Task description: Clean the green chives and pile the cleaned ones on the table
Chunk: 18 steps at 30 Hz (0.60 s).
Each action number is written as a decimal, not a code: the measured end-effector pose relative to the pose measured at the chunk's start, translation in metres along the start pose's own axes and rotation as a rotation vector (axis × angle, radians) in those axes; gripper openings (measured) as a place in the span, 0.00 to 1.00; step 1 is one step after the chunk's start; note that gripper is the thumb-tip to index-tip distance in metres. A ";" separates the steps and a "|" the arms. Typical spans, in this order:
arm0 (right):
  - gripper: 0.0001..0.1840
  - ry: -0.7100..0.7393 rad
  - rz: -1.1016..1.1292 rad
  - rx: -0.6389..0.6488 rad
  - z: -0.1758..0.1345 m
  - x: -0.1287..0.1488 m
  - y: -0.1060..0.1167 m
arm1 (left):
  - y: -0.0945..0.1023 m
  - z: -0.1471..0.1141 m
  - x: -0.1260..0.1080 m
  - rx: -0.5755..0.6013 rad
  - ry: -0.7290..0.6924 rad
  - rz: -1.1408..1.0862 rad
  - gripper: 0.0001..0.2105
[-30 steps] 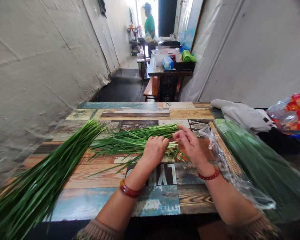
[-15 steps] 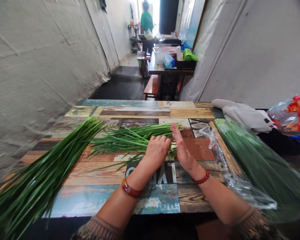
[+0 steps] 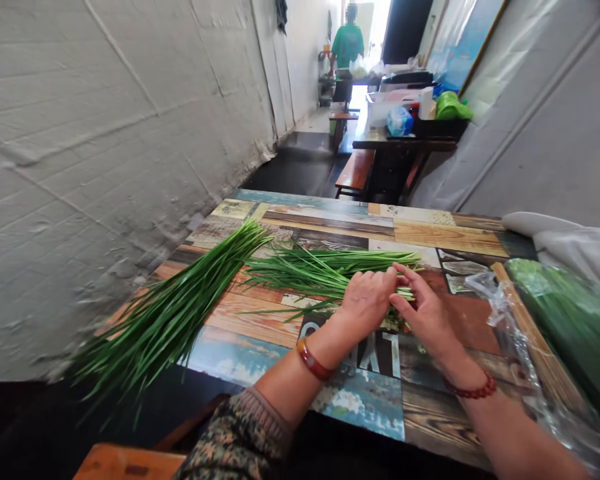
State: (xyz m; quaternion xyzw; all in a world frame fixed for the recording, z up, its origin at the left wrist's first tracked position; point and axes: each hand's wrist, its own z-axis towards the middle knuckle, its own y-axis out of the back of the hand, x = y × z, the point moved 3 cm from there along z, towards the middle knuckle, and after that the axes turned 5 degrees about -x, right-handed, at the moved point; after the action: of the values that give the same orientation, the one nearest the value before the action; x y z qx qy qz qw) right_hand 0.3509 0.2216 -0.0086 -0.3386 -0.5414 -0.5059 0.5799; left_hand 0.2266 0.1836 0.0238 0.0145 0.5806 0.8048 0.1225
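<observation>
A bunch of garlic chives [image 3: 300,270] lies crosswise on the patterned table, leaf tips to the left and pale stem ends to the right. My left hand [image 3: 373,297], with a reddish-brown bangle at the wrist, is closed over the chives near their stem ends. At those ends, my right hand [image 3: 427,313] has its thumb and fingers curled around the pale stems, close against the left fingers. A larger pile of garlic chives [image 3: 195,300] rests at the table's left side, its leaves hanging past the edge. Small trimmings show beneath my hands.
On the right lie a plastic-wrapped bundle of greens [image 3: 555,293], a brown stick-like bundle [image 3: 540,340] and a pale cloth [image 3: 570,240]. Beyond are a wooden bench [image 3: 356,170], another table with containers [image 3: 405,143] and a person in green [image 3: 349,47]. A wall runs along the left.
My right hand has gone from a flat, upright palm against the stem ends to fingers curled around them. My left hand stays on the bunch. The view has turned left.
</observation>
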 end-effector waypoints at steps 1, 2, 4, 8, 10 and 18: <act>0.33 -0.016 0.023 0.001 -0.001 0.000 -0.002 | -0.001 0.000 0.000 0.001 0.005 -0.010 0.14; 0.32 -0.030 0.054 -0.001 -0.001 0.001 -0.003 | -0.002 0.000 0.000 -0.001 0.006 -0.013 0.16; 0.30 -0.050 0.133 -0.009 -0.002 0.002 -0.005 | -0.003 0.000 -0.001 -0.018 -0.007 -0.002 0.19; 0.26 -0.069 0.227 -0.109 0.002 0.000 -0.001 | -0.002 0.000 -0.001 -0.070 -0.086 0.050 0.19; 0.25 -0.079 0.255 -0.165 0.005 -0.001 0.004 | -0.001 0.000 0.002 -0.075 -0.097 0.091 0.17; 0.24 -0.139 0.445 -0.242 0.012 0.006 0.019 | 0.007 0.006 0.020 -0.049 -0.050 0.164 0.05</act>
State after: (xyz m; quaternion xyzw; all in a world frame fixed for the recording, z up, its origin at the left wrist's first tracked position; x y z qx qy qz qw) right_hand 0.3649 0.2365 0.0028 -0.5503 -0.4277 -0.4026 0.5934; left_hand 0.2071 0.1911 0.0302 0.0791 0.5542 0.8255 0.0711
